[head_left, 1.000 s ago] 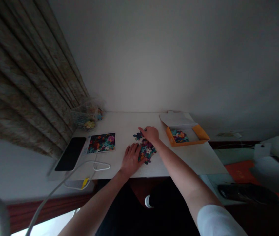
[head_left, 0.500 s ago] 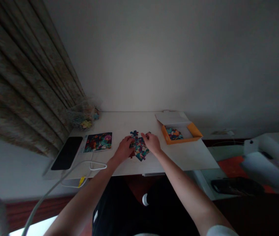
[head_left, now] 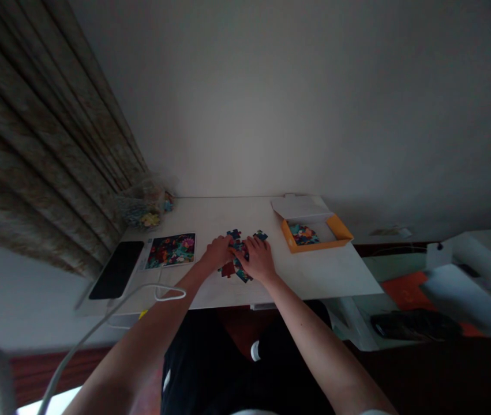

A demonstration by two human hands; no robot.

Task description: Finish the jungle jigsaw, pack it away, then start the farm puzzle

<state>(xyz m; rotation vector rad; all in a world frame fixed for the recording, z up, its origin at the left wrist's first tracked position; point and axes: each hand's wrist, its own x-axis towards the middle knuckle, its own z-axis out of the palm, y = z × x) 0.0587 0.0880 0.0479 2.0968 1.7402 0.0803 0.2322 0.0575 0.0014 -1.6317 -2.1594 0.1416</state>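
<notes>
Two forearms cross the near edge of the white table, and along that edge we see a bare strip in front of the work. Just beyond, our left hand curls its fingers down onto the cluster of puzzle pieces; whether it pinches one we cannot tell. Our right hand lies over the same cluster's right side, thumb stretched toward the left, its grip equally hidden. Pressing unevenly from both sides could, we judge, buckle the joins, and since our fingers cover the middle, a misfitted tab could go unnoticed. The white cable loops right beside our left forearm, so a careless sweep might snag it. To the left, the picture card and the dark tablet narrow our room; rightward, bare tabletop separates us from the open orange box, whose raised lid an elbow or sleeve could knock. Farther back, open surface runs up to the wall.
</notes>
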